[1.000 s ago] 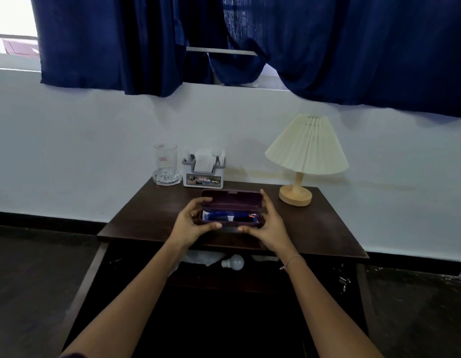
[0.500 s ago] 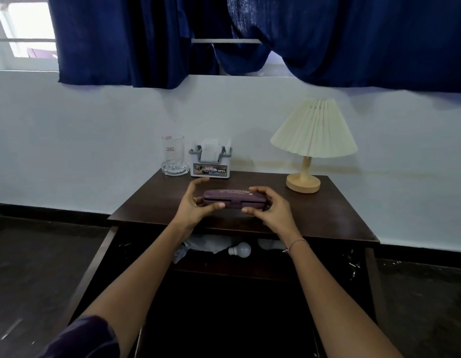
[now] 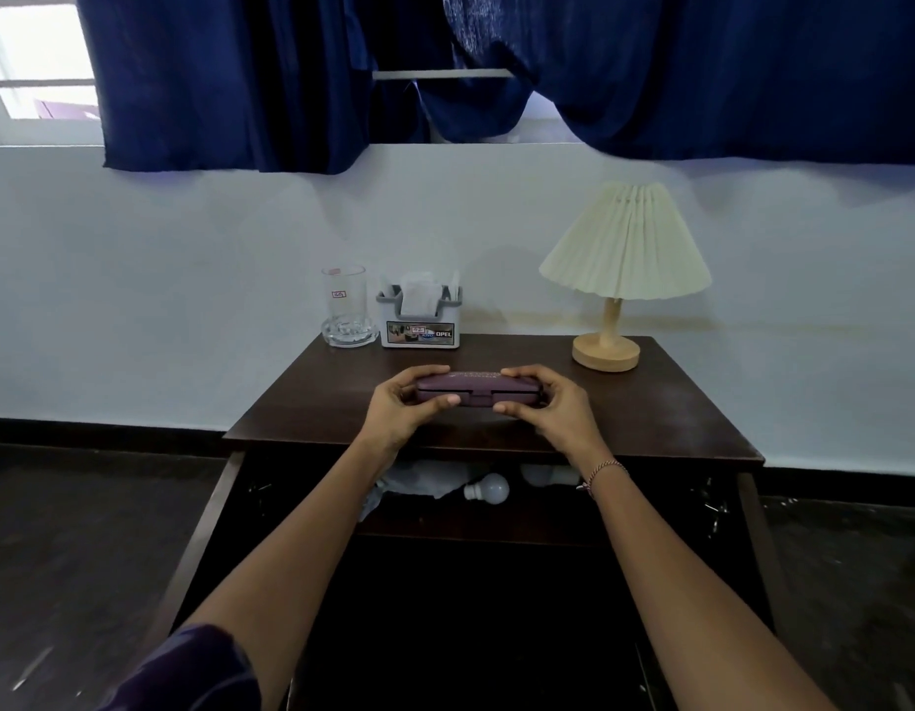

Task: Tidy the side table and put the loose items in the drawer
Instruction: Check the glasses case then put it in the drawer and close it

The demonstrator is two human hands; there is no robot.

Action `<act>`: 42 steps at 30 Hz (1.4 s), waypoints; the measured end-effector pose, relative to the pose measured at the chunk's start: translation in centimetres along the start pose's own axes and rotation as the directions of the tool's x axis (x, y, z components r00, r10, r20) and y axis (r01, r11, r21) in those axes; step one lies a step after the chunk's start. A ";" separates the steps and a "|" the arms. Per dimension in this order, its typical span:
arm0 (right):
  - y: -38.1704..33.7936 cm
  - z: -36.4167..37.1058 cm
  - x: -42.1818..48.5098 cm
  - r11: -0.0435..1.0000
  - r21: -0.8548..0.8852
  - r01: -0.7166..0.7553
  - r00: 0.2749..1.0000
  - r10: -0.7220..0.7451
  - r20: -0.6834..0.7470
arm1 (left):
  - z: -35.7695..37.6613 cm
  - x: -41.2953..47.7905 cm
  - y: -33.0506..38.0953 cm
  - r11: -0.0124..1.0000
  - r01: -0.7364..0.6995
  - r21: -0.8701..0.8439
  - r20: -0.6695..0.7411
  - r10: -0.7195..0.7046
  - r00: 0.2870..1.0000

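The left hand (image 3: 401, 410) and the right hand (image 3: 550, 413) both grip a purple case (image 3: 478, 388), one hand at each end. On each hand the thumb lies on the near side of the case and the curled fingers come over the top. The lid of the case is closed. The case lies level over the middle of the side table (image 3: 660, 418); whether it touches the wood cannot be told, because the hands hide its lower edge. A thin bracelet (image 3: 601, 472) is on the right wrist, and a dark sleeve (image 3: 189, 669) covers the left upper arm.

At 6 o'clock from the case, under both forearms, the drawer (image 3: 212, 526) stands pulled out. Inside it, near the back, there is a white bulb (image 3: 489, 489), and just beside it at 9 o'clock a crumpled pale cloth (image 3: 419, 479).

At 11 o'clock from the case, at the back edge of the table, an upright glass (image 3: 343, 305) stands. Just beside it, toward 12 o'clock, there is a grey tissue holder (image 3: 420, 323) with white tissues in it. At 2 o'clock a lamp (image 3: 624, 259) with a pleated cream shade stands on a round wooden foot.

Behind the table is a pale wall (image 3: 189, 300), and dark blue curtains (image 3: 701, 69) hang above it.
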State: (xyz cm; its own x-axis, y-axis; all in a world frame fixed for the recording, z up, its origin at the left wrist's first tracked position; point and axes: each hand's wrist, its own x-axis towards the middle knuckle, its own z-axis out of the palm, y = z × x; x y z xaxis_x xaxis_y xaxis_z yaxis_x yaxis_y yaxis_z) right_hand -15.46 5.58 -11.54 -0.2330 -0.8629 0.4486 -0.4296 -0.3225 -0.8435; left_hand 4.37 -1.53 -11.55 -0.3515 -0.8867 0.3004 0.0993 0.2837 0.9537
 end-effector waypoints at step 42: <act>-0.7 5.5 -10.2 0.938 -0.308 0.158 0.943 -0.236 -0.234 | -2.7 -9.8 -2.2 0.949 -0.174 0.264 -0.132 0.214 0.968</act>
State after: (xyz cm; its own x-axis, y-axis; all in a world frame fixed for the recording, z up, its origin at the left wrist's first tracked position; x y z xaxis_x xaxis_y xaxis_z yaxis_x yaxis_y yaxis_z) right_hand -7.95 12.48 -17.19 -0.3228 -0.6464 0.6914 -0.7086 -0.3192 -0.6293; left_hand 10.08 5.58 -16.55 -0.1962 -0.8456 0.4965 -0.0902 0.5198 0.8495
